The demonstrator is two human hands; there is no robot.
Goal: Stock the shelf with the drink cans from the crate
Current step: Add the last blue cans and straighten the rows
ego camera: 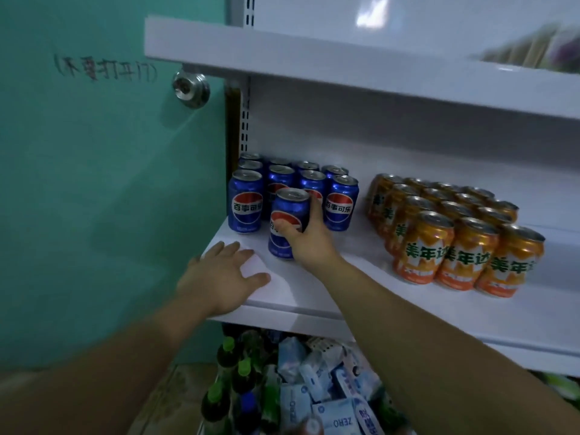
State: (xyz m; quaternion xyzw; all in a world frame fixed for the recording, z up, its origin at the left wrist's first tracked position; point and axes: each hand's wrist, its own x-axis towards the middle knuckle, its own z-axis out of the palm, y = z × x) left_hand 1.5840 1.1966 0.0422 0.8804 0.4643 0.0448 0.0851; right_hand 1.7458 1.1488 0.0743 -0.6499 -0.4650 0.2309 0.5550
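Blue cola can (287, 221) with a red-white-blue round logo and silver top: on the front left part of the white metal shelf (345, 277), upright or close to it. Base is down at the shelf surface; cannot tell if it is fully set down. It sits just in front of the block of matching blue cans (246, 202), in the gap between the front-left and front-right cans of that block.

Right hand (306, 233) grips the blue cola can from its right side. The thumb lies across the front logo and the fingers wrap round the back, closed tight on it.

Left hand (219, 277) lies flat on the shelf's front left corner, fingers spread and straight, holding nothing. It is near the held can but apart from it.

Orange soda cans (455, 243) with green lettering stand in rows to the right on the same shelf, well apart from the blue block.

Another white shelf board (314, 61) sits above, with blurred goods at its far right.

Left of the unit is a teal door (94, 183) with a round metal knob (190, 86) and dark handwritten characters (105, 70).

Below the shelf are green-capped dark bottles (226, 356) and a pile of pale blue packets (317, 390).
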